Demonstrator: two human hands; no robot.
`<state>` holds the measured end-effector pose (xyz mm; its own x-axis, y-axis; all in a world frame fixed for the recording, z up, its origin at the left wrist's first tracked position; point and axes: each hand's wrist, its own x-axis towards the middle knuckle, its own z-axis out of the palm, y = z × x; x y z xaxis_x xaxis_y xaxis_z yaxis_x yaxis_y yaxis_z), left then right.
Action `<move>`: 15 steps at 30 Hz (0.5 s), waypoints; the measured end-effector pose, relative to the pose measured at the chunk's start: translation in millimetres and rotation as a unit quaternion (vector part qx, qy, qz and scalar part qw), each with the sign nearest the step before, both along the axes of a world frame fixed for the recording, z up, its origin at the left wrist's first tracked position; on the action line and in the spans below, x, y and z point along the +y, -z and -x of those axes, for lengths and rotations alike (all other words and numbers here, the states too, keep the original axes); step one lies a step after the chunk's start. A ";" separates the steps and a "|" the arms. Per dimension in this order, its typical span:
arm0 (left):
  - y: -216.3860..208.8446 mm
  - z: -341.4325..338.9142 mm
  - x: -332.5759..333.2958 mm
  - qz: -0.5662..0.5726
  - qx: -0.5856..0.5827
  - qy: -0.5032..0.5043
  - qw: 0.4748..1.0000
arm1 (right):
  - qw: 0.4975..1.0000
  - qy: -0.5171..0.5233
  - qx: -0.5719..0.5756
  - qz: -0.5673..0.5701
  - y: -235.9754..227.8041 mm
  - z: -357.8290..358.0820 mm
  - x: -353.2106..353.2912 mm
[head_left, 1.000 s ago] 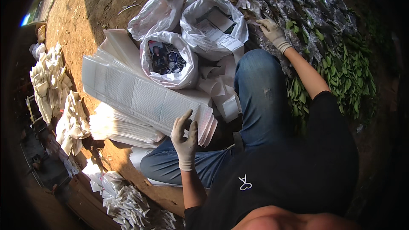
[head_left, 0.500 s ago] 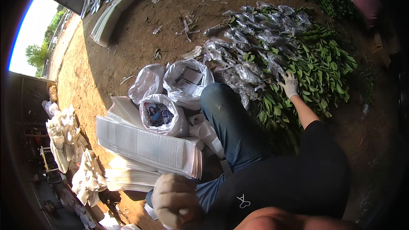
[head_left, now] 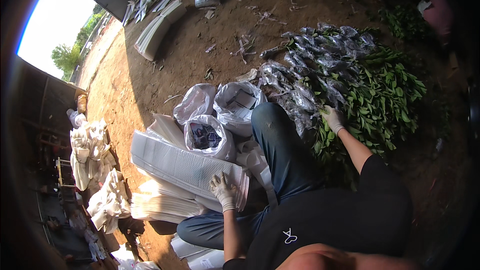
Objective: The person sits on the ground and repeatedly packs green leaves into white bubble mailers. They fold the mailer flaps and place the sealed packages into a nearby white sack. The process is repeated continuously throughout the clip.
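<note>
My left hand, in a white glove, lies with fingers spread on the near end of a stack of white padded mailers. My right hand, gloved too, is at the near edge of a heap of leafy plants. Its fingers are bent round a plant just where the leaves meet the plastic-wrapped bases; the leaves partly hide the grip. Those wrapped bases are silvery and point away from the leaves, toward the left.
Three white plastic bags stand before my knee: one holding printed cards, one with paper slips, and a third bag behind. More white mailers lie below the stack. White bundles stand at left; another sheet stack lies farther off.
My left hand has come down from near the camera onto the padded mailers. My right hand has shifted left across the leaves toward the wrapped bases and its fingers have closed. The view has shifted.
</note>
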<state>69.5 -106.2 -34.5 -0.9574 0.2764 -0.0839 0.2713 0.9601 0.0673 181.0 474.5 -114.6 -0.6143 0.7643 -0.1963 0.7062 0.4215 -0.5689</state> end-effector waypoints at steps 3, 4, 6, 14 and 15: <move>-6.3 11.1 1.5 -0.027 0.005 -0.012 1.000 | 0.996 -0.003 0.055 -0.070 -28.9 4.7 -21.0; -10.9 14.4 -0.2 -0.024 -0.013 -0.027 0.999 | 0.993 -0.008 0.076 -0.085 -38.7 2.6 -26.2; -21.7 17.3 -5.9 -0.042 0.005 -0.007 0.999 | 0.993 -0.025 0.109 -0.031 -58.8 -5.5 -34.6; -76.0 18.6 2.4 -0.195 0.121 -0.018 0.973 | 0.933 -0.248 0.260 -0.007 -221.3 -44.3 -85.7; -81.0 19.0 7.5 -0.198 0.133 -0.020 0.971 | 0.920 -0.283 0.270 0.034 -245.2 -41.2 -105.7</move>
